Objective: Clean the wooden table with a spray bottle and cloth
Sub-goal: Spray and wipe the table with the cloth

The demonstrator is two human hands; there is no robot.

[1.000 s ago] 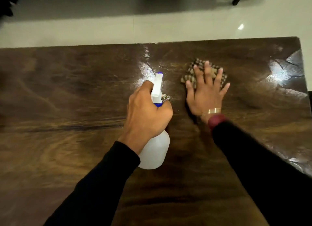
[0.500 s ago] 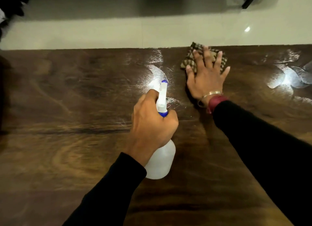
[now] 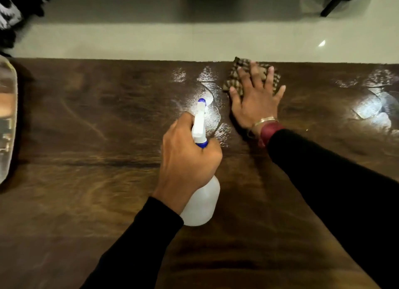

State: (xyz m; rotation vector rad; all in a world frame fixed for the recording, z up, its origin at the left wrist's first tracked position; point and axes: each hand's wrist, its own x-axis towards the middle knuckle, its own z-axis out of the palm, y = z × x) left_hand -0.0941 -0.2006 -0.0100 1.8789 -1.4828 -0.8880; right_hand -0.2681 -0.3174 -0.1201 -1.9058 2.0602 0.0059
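The table [image 3: 86,181] is dark wood, shiny where it looks wet. The spray bottle [image 3: 200,202] is smooth, cloudy white plastic. The cloth [image 3: 235,77] is soft checked fabric.

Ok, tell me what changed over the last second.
The right hand, flat on the checked cloth, pushed it away from the person to the far edge of the table. The left hand keeps its grip on the spray bottle; nothing was let go.
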